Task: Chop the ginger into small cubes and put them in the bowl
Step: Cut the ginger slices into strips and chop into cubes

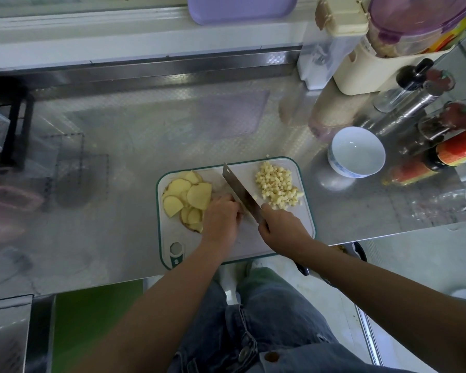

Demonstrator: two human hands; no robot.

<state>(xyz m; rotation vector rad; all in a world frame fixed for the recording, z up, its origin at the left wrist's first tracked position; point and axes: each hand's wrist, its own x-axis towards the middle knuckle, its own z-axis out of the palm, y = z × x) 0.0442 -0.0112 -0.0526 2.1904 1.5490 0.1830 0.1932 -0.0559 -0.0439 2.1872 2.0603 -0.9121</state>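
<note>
A white cutting board (304,211) with a green rim lies on the steel counter. Flat ginger slices (186,196) are piled on its left side. A heap of small ginger cubes (276,185) sits at its upper right. My right hand (283,227) grips the handle of a cleaver (238,188), whose blade runs diagonally across the board's middle. My left hand (221,218) lies curled beside the blade, over ginger that it hides. A white bowl (357,152) with nothing in it stands on the counter, right of the board.
Sauce bottles (441,154), a metal shaker (404,111) and jars crowd the counter's right side behind the bowl. A cream container (374,68) stands at the back right. A purple tray (240,9) leans at the back. The counter's front edge runs just below the board.
</note>
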